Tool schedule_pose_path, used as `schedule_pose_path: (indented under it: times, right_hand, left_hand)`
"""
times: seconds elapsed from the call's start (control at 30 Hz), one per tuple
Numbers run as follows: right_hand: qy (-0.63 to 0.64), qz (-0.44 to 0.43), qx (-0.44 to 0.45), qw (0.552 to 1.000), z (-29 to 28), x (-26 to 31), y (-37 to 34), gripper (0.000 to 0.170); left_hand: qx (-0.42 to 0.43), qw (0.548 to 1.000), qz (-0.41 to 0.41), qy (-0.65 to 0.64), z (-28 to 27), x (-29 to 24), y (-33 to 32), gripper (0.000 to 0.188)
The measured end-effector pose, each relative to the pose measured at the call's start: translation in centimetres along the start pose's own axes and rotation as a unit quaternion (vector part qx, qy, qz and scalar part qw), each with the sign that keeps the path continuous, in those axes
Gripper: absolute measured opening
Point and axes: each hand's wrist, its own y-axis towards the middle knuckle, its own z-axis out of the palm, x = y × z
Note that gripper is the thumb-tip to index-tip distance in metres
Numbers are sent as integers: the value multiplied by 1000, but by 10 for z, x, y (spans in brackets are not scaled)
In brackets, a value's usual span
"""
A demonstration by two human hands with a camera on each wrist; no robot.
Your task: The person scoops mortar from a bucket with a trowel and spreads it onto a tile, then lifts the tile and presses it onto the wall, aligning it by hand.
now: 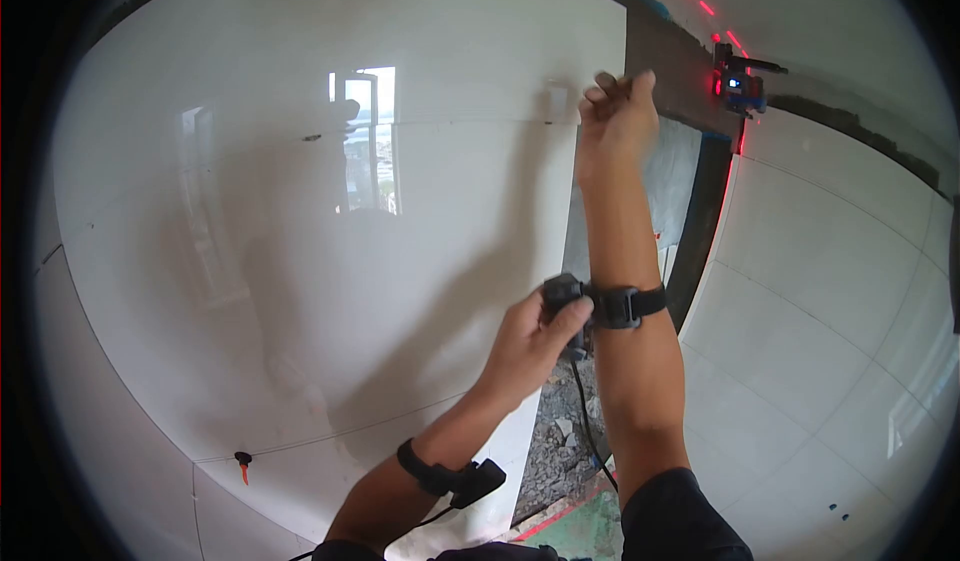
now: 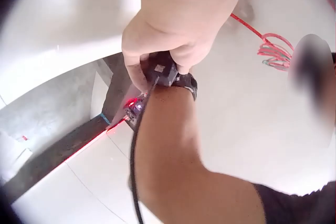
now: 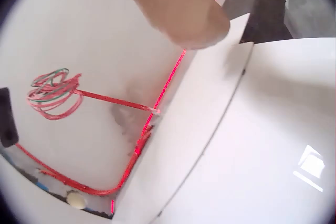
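Observation:
My left hand (image 1: 525,346) pinches a small black camera (image 1: 563,291) on the inner side of my right forearm, thumb in front. A black strap (image 1: 652,301) fastens it round that forearm, and a black cable (image 1: 583,401) hangs from it. The left wrist view shows the left fingers (image 2: 135,71) wrapped over the camera body (image 2: 160,69), partly hiding it. Raised above, beside the edge of the large white wall tile (image 1: 450,211), my right hand (image 1: 618,126) has loosely bent fingers and holds nothing. Another black camera (image 1: 480,481) is strapped on the left forearm.
A lit laser level (image 1: 738,89) is mounted at the upper right corner and throws red lines along the wall and ceiling. Coiled red and green wires (image 3: 55,94) stick out from the white surface. An orange-tipped tile spacer (image 1: 244,468) sits at a lower joint; rubble (image 1: 565,426) lies below.

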Motion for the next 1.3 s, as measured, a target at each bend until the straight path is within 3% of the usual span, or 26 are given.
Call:
schedule_pose_path:
  times: [0.07, 0.1, 0.2, 0.23, 0.27, 0.3, 0.37, 0.43, 0.47, 0.5, 0.53, 0.57, 0.6, 0.63, 0.7, 0.73, 0.77, 0.8, 0.83, 0.87, 0.9, 0.97, 1.13, 1.17, 1.23, 1.3]
  right_hand:
    - [108, 45, -35, 992, -22, 0, 16, 30]
    - [108, 41, -32, 993, -28, 0, 20, 30]
    - [9, -7, -56, 998, -34, 4, 20, 23]
    - [-322, -228, 25, 919, -35, 6, 14, 19]
    - [-594, -410, 102, 684, -36, 5, 6, 18]
    - [-582, -407, 109, 695, -35, 5, 1, 18]
    - [-640, -500, 260, 523, -31, 4, -13, 23]
    - [-594, -536, 229, 555, -23, 2, -17, 19]
    - [-580, -533, 220, 575, -18, 4, -20, 19]
    - [-572, -529, 209, 591, -18, 8, -24, 19]
    - [-562, -530, 215, 597, -23, 8, -26, 19]
    - [-566, -456, 243, 643, -31, 10, -28, 19]
    - [-567, -378, 268, 681, -35, 11, -30, 20]
    - [-565, -377, 267, 684, -34, 13, -33, 20]
    - [-597, -303, 287, 685, -34, 21, -40, 24]
    - [-600, -301, 284, 685, -28, 20, -43, 24]
    - [-548, -361, 287, 698, -15, 16, -45, 28]
    - [-494, -420, 288, 705, -1, 11, -46, 32]
    - [-509, -447, 283, 679, 11, 5, -47, 40]
    - [-527, -473, 275, 651, 24, 0, -47, 49]
    - [-517, -481, 276, 652, 36, -8, -46, 58]
    - [-510, -498, 268, 647, 58, -14, -48, 74]
    - [-489, -534, 210, 657, 108, -7, -47, 78]
    - [-469, -533, 202, 675, 118, -16, -44, 78]
    - [-501, -506, 216, 668, 113, -69, -31, 77]
    - [-531, -477, 229, 662, 108, -87, -25, 76]
  left_hand:
    - [16, 1000, -3, 21, 5, 10, -4, 37]
    - [19, 1000, 1, 20, 7, 11, -5, 37]
    - [87, 992, -93, -6, 11, 10, -12, 37]
    - [86, 989, -117, -21, 17, 11, -18, 38]
    - [94, 989, -116, -19, 22, 15, -22, 40]
    - [97, 989, -113, -13, 26, 20, -23, 41]
    - [106, 983, -131, -70, 24, 37, -16, 45]
    - [130, 972, -168, -100, 16, 39, -17, 49]
    - [112, 969, -222, 2, 5, 32, -16, 55]
    - [100, 973, -196, 70, -5, 0, -23, 60]
    - [59, 979, -100, 168, -23, -15, -29, 58]
    - [21, 964, -6, 265, -40, -29, -36, 56]
    - [-40, 917, 110, 382, -60, -51, -40, 51]
    - [-98, 840, 222, 485, -79, -81, -43, 46]
    - [-180, 701, 302, 621, -106, -152, -44, 36]
    - [-190, 606, 368, 679, -125, -179, -37, 37]
    - [-199, 521, 399, 728, -138, -203, -29, 42]
    - [-201, 445, 392, 780, -148, -224, -22, 54]
    - [-195, 391, 377, 817, -152, -243, -16, 61]
    - [-199, 362, 322, 852, -157, -257, -10, 67]
    - [-189, 370, 330, 847, -166, -262, -6, 67]
    - [-190, 260, 287, 902, -184, -265, 10, 69]
    - [-198, 218, 264, 919, -184, -264, 17, 68]
    - [-201, 201, 267, 921, -189, -265, 16, 67]
    - [-205, 185, 273, 922, -194, -264, 16, 67]
    - [-214, 172, 268, 924, -194, -264, 18, 67]
